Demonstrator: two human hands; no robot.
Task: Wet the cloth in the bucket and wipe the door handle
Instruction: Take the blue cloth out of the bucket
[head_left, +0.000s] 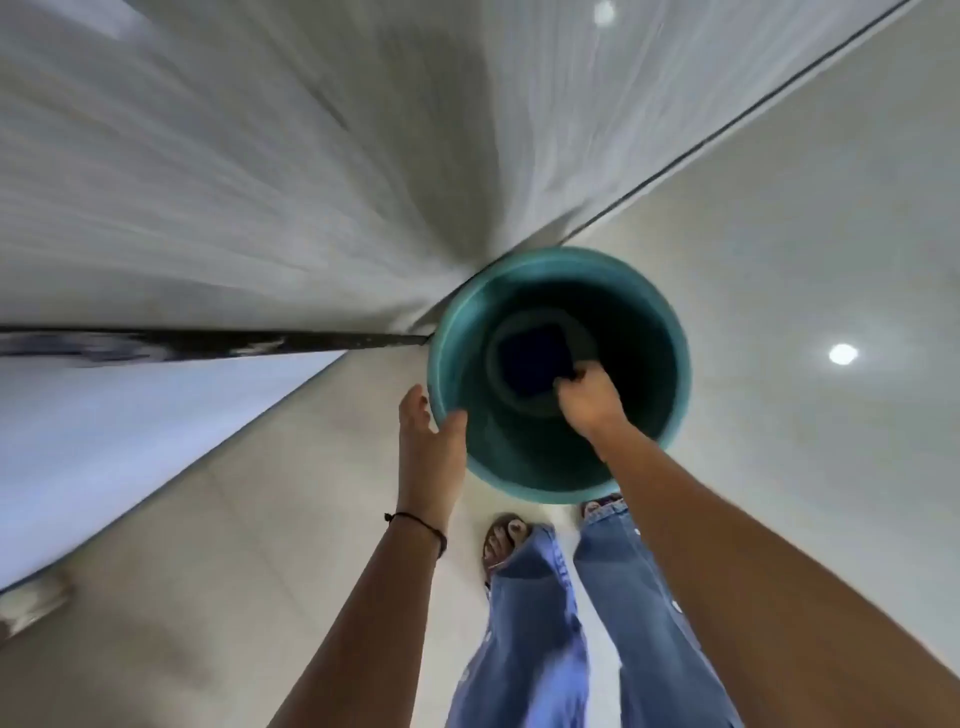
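From the head camera, a teal bucket (560, 374) stands on pale floor tiles (779, 260), seen from straight above. The left hand (431, 441) grips the bucket's near rim, thumb hooked inside and fingers outside. The right hand (589, 397) reaches down inside the bucket, fingers closed on the edge of a dark blue cloth (535, 358) that lies at the bottom, just beyond the knuckles. Below both forearms, the person's jeans (540, 623) and sandalled feet (506, 538) show. The door handle is not in view.
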